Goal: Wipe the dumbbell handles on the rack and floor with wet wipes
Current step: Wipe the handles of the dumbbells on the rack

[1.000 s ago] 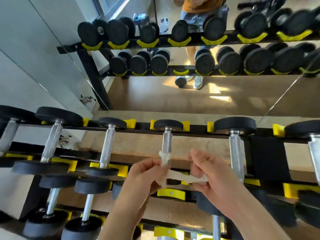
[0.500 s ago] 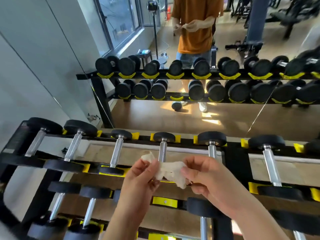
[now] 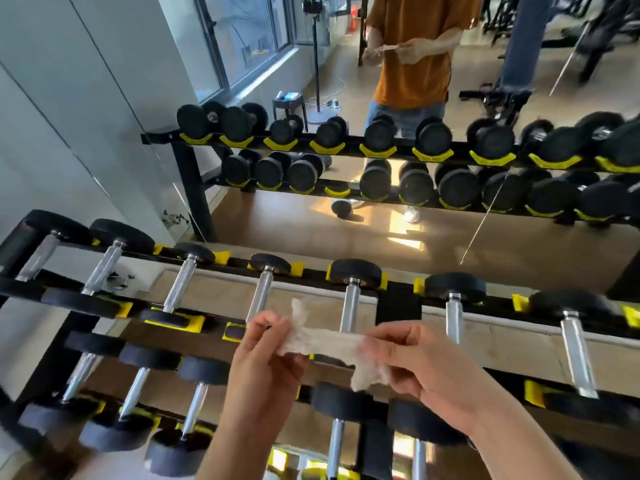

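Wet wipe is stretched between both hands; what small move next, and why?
Probably lower the wet wipe onto the chrome handle just behind it and wrap it round. The left hand and right hand pinch its ends, pulled out, and it seems to touch no handle yet.

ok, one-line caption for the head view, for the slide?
Left hand and right hand hold a wet wipe stretched between them above the dumbbell rack, facing a mirror.
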Demonstrator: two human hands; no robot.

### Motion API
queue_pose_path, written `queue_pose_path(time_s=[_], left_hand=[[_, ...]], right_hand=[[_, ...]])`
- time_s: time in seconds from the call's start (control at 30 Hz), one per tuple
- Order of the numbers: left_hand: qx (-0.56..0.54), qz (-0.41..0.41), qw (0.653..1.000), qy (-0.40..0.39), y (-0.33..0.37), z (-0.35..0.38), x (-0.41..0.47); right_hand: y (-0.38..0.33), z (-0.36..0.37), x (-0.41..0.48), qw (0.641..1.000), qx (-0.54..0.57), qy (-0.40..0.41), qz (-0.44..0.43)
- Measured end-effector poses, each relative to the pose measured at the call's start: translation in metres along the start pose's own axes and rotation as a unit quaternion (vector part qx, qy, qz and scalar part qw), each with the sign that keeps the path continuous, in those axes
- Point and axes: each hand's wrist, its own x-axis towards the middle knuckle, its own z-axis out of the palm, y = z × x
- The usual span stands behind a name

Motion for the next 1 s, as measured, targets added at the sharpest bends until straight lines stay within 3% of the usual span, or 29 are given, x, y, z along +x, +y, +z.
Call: queue_pose_path(time_s=[0.1, 0.17, 0.3, 0.37, 0.43, 0.5, 0.57, 0.67, 0.77, 0.87, 1.0], left_hand=[[0.012, 0.011, 0.999, 0.041, -0.041, 0.027, -0.008], [0.117, 0.018, 0.991, 0.057, -0.064, 0.038, -0.014], [0.389, 0.042, 0.92, 0.03, -0.096, 0.057, -0.022], [0.453, 0.103, 0.885, 0.046, -0.1, 0.067, -0.026], [0.402, 0.113, 0.908, 0.028, -0.097, 0.079, -0.031], [0.339, 0.062, 0.939, -0.021, -0.096, 0.086, -0.033], [0.364, 0.044, 0.929, -0.04, -0.098, 0.09, -0.03], [0.333, 0.015, 0.943, 0.023, -0.107, 0.09, -0.02], [0.283, -0.012, 0.958, 0.043, -0.113, 0.08, -0.009], [0.35, 0.006, 0.936, 0.021, -0.116, 0.07, -0.001], [0.468, 0.054, 0.881, 0.045, -0.119, 0.045, 0.019]], right_hand=[[0.0, -0.038, -0.017, 0.997, 0.074, -0.01, -0.02], [0.002, -0.058, -0.022, 0.995, 0.089, -0.018, -0.029], [0.01, -0.082, -0.022, 0.994, 0.095, -0.021, -0.058], [0.015, -0.088, -0.02, 0.995, 0.059, 0.003, -0.075], [0.021, -0.093, -0.015, 0.995, 0.038, 0.018, -0.086], [0.026, -0.097, -0.01, 0.995, 0.023, 0.011, -0.094], [0.03, -0.098, -0.006, 0.995, 0.011, -0.002, -0.096], [0.036, -0.099, 0.003, 0.995, -0.011, 0.03, -0.099], [0.046, -0.1, 0.018, 0.994, 0.041, 0.087, -0.054], [0.054, -0.098, 0.031, 0.994, 0.055, 0.09, -0.002], [0.065, -0.089, 0.05, 0.994, -0.062, 0.078, 0.051]])
